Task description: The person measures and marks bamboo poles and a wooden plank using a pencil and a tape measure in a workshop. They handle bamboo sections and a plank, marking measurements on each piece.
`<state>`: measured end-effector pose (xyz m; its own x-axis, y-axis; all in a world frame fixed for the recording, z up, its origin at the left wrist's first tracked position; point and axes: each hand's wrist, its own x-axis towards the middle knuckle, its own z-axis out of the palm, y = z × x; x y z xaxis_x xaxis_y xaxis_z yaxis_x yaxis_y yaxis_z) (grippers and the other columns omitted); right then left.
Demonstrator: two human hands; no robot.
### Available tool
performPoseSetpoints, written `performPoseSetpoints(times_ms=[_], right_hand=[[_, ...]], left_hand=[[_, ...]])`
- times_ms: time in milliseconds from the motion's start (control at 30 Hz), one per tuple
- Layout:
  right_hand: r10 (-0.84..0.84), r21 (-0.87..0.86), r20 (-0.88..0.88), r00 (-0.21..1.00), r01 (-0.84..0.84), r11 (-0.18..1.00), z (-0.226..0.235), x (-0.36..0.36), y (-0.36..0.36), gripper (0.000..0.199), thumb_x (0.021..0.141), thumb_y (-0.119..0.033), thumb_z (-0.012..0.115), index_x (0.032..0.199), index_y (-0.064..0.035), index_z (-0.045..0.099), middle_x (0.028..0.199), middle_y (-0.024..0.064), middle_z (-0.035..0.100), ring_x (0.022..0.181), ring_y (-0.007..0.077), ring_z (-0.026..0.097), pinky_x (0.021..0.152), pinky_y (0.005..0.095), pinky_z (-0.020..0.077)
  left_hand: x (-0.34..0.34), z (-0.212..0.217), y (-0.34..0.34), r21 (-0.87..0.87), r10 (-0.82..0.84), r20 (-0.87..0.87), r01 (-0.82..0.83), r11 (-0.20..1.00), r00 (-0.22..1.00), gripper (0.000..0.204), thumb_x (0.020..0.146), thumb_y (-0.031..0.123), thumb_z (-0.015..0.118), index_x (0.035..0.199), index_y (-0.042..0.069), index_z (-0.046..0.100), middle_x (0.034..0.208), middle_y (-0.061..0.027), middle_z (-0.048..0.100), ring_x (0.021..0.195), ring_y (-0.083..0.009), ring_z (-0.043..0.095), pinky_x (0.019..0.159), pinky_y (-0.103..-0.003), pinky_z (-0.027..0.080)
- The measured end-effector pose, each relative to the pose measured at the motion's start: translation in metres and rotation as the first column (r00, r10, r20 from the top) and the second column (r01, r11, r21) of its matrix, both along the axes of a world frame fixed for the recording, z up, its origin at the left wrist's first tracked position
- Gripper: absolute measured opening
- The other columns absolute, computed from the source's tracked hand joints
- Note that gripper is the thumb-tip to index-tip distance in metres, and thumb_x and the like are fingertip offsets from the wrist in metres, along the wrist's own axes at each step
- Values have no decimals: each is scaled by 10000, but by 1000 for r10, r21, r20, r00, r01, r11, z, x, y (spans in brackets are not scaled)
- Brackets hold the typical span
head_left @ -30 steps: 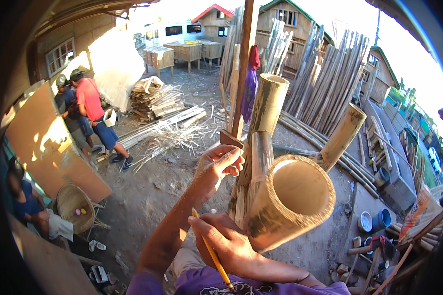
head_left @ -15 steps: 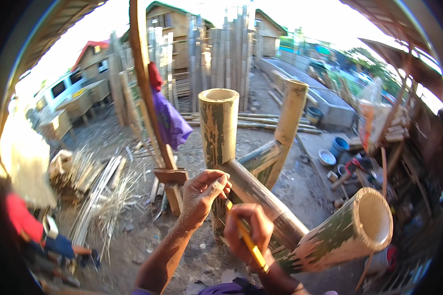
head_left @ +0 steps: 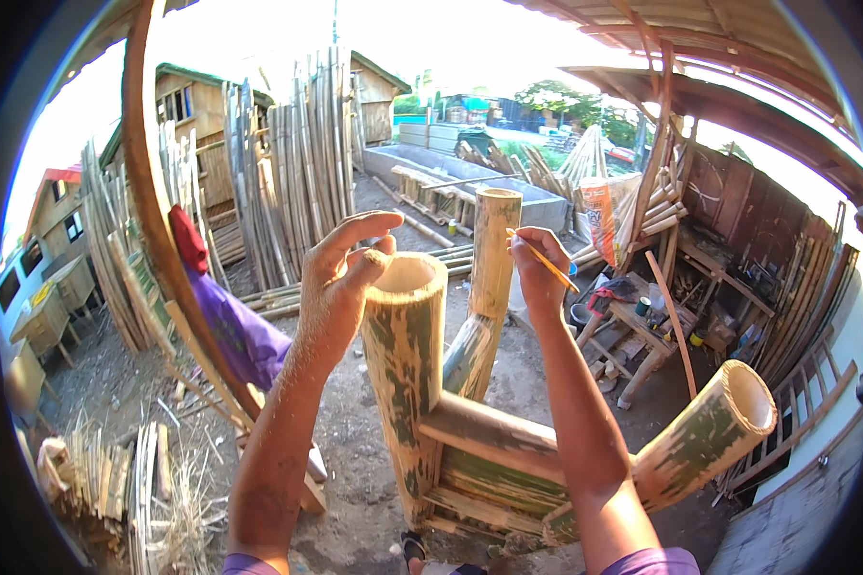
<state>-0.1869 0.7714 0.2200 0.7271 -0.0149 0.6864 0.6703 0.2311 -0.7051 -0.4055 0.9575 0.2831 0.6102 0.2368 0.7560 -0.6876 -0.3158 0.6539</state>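
One pencil: yellow, slanting down to the right, gripped by the right hand.
Right hand: closed around the pencil, raised just beside the far bamboo post as seen from above.
Left hand: fingers curved and parted from the thumb, skin dusted with pale specks, at the rim of the near bamboo post; I cannot tell whether it touches.
Bamboo crossrail: below the hands, running from the near post toward the right bamboo post, passing behind the right forearm.
Bamboo skin: patchy green and tan.
Left side: purple cloth against a wooden pole.
Background: upright bamboo poles, grey concrete trough.
Right side: cluttered wooden surface, orange-and-white sack.
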Motion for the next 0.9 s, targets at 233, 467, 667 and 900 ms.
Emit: performPoseSetpoints(times_ms=[233,467,667,900], right_hand=[[-136,-263,42,990,142,954,-12,141,41,106,898,-61,688,999,-35,671,900,3,691,833,51,621,763,228,510],[-164,-336,161,973,211,918,-1,193,60,114,895,-49,682,998,-6,660,902,23,696,851,59,644,780,237,519],[-240,-282,251,938,308,909,-3,196,60,155,863,-66,700,1006,-8,695,911,103,750,846,140,725,771,279,564],[-304,-298,253,918,373,879,-2,192,66,151,874,-79,697,1005,-5,692,891,100,739,834,138,714,761,282,555]], left_hand=[[144,-14,82,-134,-323,-297,296,946,898,303,959,210,623,1198,36,691,1143,-55,689,1041,-140,616,897,-313,505],[267,-57,84,135,-181,-392,251,959,902,338,931,137,640,1257,51,664,1196,-76,681,1090,-169,622,927,-347,512],[349,-60,53,573,79,-79,-19,819,994,576,829,76,641,1391,17,527,1415,-207,543,1300,-367,512,1100,-423,413],[385,-65,54,645,109,-3,-81,759,994,709,768,13,605,1460,50,454,1503,-172,463,1340,-370,478,1127,-421,389]])
